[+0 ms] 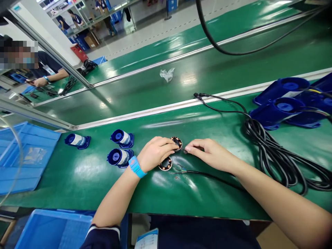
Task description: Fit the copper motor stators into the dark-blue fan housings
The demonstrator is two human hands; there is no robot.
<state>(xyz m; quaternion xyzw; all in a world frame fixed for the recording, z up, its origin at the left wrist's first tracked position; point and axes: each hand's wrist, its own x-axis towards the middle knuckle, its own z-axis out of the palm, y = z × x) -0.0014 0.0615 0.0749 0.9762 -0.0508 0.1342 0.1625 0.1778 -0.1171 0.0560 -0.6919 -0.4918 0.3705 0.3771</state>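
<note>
My left hand (155, 153), with a blue wristband, is closed round a small round copper-wound stator (177, 142) held just above the green bench (77, 176). A second stator (166, 164) lies on the bench under that hand. My right hand (211, 154) pinches a thin wire end (184, 150) right beside the held stator. A thin black lead with bare coloured ends (186, 171) runs across the bench under my right forearm.
Three small blue motor housings (121, 138) lie to the left. Larger blue fan housings (282, 103) and a coil of black cable (282, 155) sit at the right. Blue trays (26, 155) stand at the left edge. A crumpled plastic scrap (167, 74) lies on the conveyor; another person sits far left.
</note>
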